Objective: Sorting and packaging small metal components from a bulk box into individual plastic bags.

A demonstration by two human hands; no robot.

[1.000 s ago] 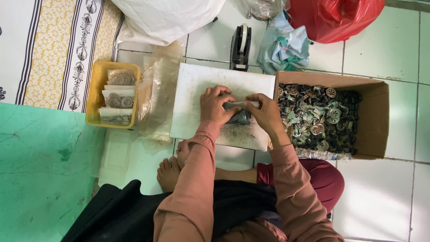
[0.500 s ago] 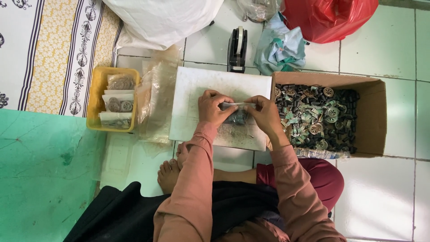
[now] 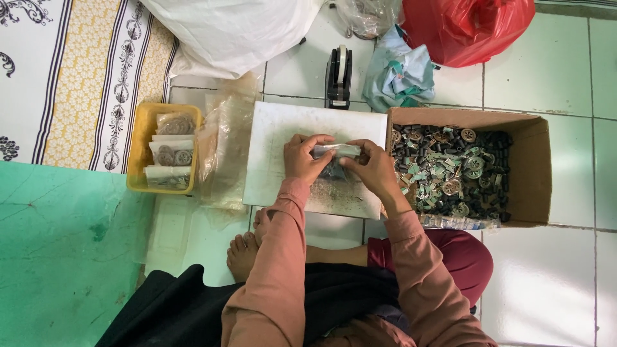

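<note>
The left hand [image 3: 303, 157] and right hand [image 3: 373, 168] each pinch one end of a small clear plastic bag [image 3: 334, 154], fingers closed on its top edge. The bag is held just above a white board [image 3: 283, 128] on the tiled floor. Right of the board: a cardboard box [image 3: 536, 167] filled with small metal parts [image 3: 450, 170]. Left of the board: loose clear bags [image 3: 225, 148], then a yellow tray [image 3: 138, 160] holding filled packets. Behind the board: a black tape dispenser [image 3: 338, 77].

Small clear plastic packet [image 3: 335, 154] of dark parts, held above white board [image 3: 276, 148].
</note>
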